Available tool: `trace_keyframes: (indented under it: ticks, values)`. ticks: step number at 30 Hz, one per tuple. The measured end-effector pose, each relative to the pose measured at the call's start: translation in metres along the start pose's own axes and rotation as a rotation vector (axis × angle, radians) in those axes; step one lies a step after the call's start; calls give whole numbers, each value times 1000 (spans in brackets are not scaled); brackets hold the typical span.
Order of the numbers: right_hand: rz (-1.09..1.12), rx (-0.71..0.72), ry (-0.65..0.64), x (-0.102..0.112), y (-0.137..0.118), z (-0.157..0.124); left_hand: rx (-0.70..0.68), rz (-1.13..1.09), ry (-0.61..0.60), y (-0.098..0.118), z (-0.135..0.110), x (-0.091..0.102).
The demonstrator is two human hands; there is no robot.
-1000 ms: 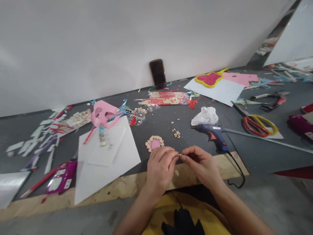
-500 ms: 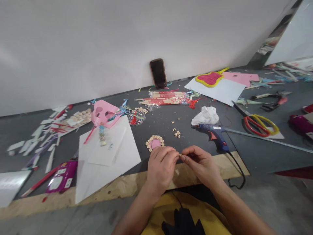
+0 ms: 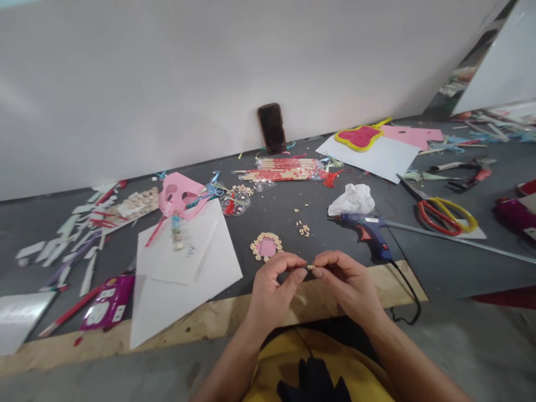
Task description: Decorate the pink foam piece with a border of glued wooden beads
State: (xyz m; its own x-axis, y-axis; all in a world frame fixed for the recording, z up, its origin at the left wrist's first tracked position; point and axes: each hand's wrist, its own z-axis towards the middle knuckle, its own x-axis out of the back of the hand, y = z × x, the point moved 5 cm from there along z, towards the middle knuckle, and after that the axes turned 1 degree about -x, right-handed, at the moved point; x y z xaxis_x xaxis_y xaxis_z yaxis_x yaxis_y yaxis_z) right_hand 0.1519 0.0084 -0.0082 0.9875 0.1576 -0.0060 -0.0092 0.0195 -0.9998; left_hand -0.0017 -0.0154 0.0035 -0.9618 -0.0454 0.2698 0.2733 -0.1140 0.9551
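Observation:
Small pale wooden pieces (image 3: 310, 267), joined or held together, are pinched between the thumb and forefinger of my right hand (image 3: 349, 282). My left hand (image 3: 274, 287) is just beside them, its thumb and forefinger slightly apart with nothing visible between them. Beyond my left hand lies a pink card frame (image 3: 268, 247) ringed with beige wooden bits. A little loose pile of wooden bits (image 3: 304, 229) is on the dark table in front of my hands.
A blue glue gun (image 3: 372, 234) with a black cord lies to the right, beside crumpled white tissue (image 3: 352, 200) and red-yellow scissors (image 3: 444, 215). White sheets (image 3: 226, 262) and a pink mask (image 3: 180, 192) are at left. A phone (image 3: 272, 127) leans against the wall.
My left thumb and forefinger have parted and drawn back slightly from the small pieces. The right hand keeps its pinch, and the pieces show more clearly.

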Motion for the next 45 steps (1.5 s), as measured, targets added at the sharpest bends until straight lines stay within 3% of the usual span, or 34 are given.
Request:
trace_keyframes:
  ticks: [11,19,32,36,41,45]
  values:
    - [3,-25,-89,-4,-1,-6,122,-174,-61,-1,-4,-2]
    - [-212,266,-174,-9,-20,-8,330,-452,-140,-9,-9,-9]
    - [-347,345,-243,-8,-21,-10,386,-549,-123,-13,-10,-13]
    - [-296,283,-253,-2,-15,-9,375,-497,-86,-14,-10,-11]
    - [-357,246,-216,3,-19,-4,265,-311,-82,-12,-6,-3]
    - [-383,185,-283,-4,-18,-4,167,-155,-83,-10,-5,-2]
